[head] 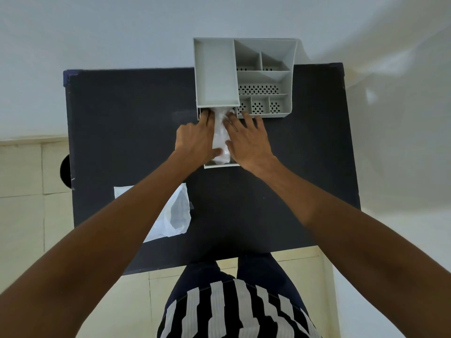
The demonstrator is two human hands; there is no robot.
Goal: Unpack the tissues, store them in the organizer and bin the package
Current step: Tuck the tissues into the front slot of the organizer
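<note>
**Two hands pressing tissues into the drawer**

Both my hands, left hand (195, 140) and right hand (246, 140), lie flat with fingers spread on the tissues (220, 137) in the organizer (244, 76)'s pulled-out drawer (219, 166). Soft, light, crushable stack; I'd grip its long sides. Empty package (175, 215) lies on the worktop (122, 118). No readable labels.
</note>
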